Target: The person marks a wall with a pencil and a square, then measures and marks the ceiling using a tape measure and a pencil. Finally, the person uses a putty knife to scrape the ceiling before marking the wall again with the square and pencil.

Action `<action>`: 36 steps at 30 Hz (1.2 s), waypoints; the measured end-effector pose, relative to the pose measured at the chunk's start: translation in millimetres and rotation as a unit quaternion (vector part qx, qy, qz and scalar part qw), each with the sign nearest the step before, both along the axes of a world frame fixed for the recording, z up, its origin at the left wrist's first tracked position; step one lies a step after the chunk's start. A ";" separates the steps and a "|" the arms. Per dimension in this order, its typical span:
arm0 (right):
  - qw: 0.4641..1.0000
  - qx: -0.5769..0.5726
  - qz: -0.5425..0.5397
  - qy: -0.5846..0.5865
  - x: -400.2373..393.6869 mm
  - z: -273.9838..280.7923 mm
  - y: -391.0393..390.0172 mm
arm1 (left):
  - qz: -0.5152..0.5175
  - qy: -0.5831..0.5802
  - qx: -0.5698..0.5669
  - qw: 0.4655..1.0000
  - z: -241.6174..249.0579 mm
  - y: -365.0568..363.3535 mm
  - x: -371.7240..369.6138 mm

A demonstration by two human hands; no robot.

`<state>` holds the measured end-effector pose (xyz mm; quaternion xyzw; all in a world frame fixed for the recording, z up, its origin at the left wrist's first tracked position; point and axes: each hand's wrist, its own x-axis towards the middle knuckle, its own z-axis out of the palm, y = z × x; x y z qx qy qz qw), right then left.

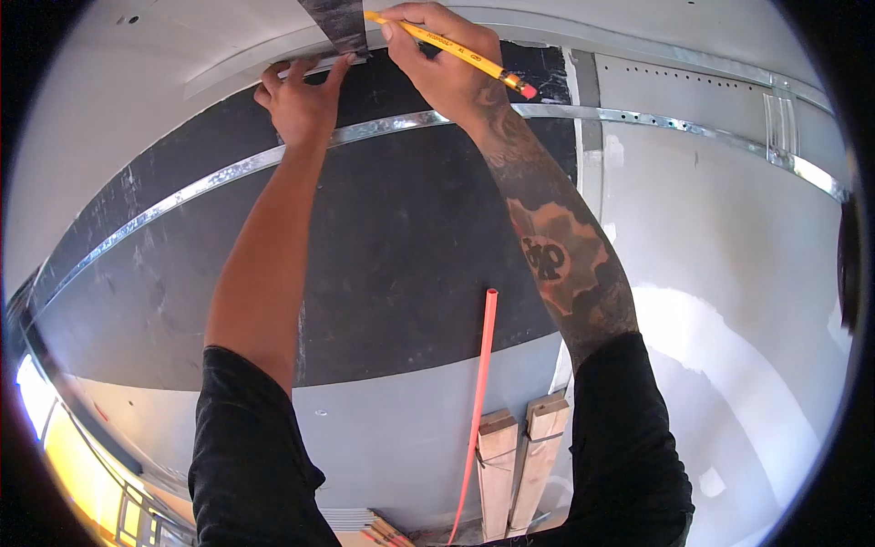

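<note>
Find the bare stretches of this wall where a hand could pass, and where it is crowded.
Bare: the dark panel between both forearms, above the orange pipe; the pale wall right of the tattooed arm, below the metal track. Crowded: the top, where left hand and right hand with pencil meet.

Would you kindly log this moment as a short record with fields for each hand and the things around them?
view: head camera, looking up at a wall
left hand: fingers pressed on a dark flat piece against the metal track
right hand: grips a yellow pencil, red eraser end pointing right
wall: dark panel, grey board below
other: orange tube standing upright; two wooden boards beside it
</note>
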<state>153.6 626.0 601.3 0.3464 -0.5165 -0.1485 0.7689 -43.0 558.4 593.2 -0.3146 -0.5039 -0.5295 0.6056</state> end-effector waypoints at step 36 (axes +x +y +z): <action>0.700 -0.451 0.359 -0.423 72.6 -75.8 -118.9 | -0.021 -0.032 -0.079 0.996 1.4 -17.6 5.4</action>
